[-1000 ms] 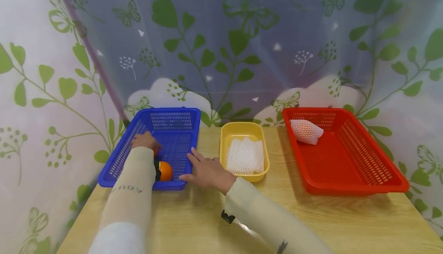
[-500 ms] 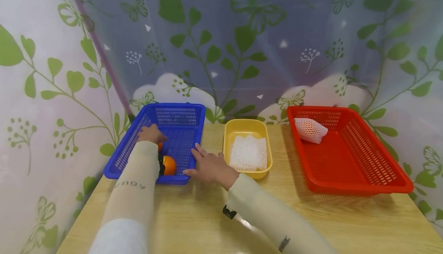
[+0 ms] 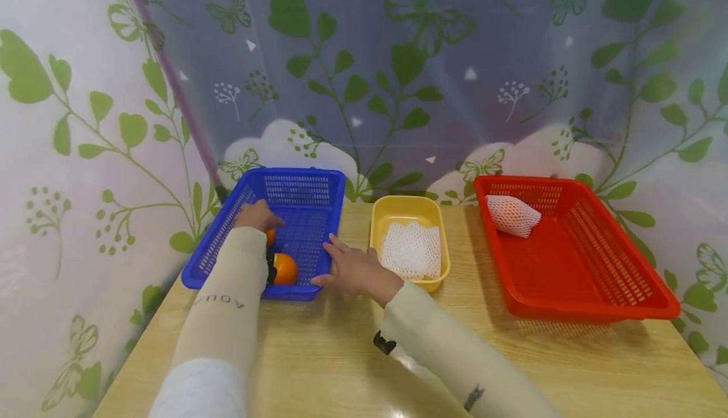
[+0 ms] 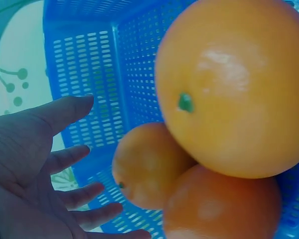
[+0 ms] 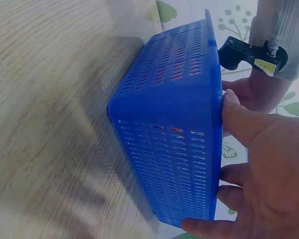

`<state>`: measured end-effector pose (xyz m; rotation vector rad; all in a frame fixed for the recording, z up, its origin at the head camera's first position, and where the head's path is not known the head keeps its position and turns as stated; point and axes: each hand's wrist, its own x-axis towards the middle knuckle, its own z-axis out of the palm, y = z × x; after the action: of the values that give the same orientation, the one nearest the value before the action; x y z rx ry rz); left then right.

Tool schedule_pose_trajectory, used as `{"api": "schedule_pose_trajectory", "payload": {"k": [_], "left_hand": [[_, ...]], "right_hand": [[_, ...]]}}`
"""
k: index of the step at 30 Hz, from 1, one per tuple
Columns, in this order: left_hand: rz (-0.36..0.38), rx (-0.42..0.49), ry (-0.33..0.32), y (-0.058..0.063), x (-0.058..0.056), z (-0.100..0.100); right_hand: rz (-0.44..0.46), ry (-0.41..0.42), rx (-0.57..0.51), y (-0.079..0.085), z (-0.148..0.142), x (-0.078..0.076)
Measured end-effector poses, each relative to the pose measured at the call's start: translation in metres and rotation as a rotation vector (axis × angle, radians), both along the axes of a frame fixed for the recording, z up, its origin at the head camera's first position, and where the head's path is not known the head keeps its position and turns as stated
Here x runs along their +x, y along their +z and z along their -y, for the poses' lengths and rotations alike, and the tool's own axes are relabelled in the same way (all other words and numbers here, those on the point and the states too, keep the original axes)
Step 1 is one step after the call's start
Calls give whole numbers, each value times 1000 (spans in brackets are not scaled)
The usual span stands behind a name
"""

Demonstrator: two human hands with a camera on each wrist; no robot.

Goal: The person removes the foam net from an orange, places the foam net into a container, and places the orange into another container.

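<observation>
My left hand (image 3: 257, 215) is down inside the blue basket (image 3: 338, 196). In the left wrist view its fingers are spread and slightly bent, with nothing between them. Close beside the fingertips lie a large orange (image 4: 234, 84), a small orange (image 4: 149, 164) and another orange (image 4: 222, 204). From the head view, one orange (image 3: 286, 270) shows at the basket's front, while my left arm partly covers the others. My right hand (image 3: 361, 270) rests on the basket's right rim near the front corner, thumb and fingertips touching the edge, as the right wrist view also shows.
A yellow tray (image 3: 375, 215) with white foam net sleeves (image 3: 411, 250) stands right of the blue basket. Farther right is a red basket (image 3: 569, 310), where a net-wrapped fruit (image 3: 512, 215) lies at the back left. A patterned curtain (image 3: 364, 89) hangs behind the wooden table (image 3: 318, 367).
The head view has swung slightly left, so everything sits farther right. My left hand has shifted a little inside the blue basket. My right hand has stayed on its rim.
</observation>
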<state>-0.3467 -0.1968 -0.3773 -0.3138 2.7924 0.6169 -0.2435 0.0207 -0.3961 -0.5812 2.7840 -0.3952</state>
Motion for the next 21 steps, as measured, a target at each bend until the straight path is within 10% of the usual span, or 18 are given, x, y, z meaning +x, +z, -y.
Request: {"api": "schedule_pose_trajectory", "payload": {"k": [21], "left_hand": [[-51,-43,-49,10,-2,-25]], "right_hand": [[26,53,-115,-1,-12,4]]}}
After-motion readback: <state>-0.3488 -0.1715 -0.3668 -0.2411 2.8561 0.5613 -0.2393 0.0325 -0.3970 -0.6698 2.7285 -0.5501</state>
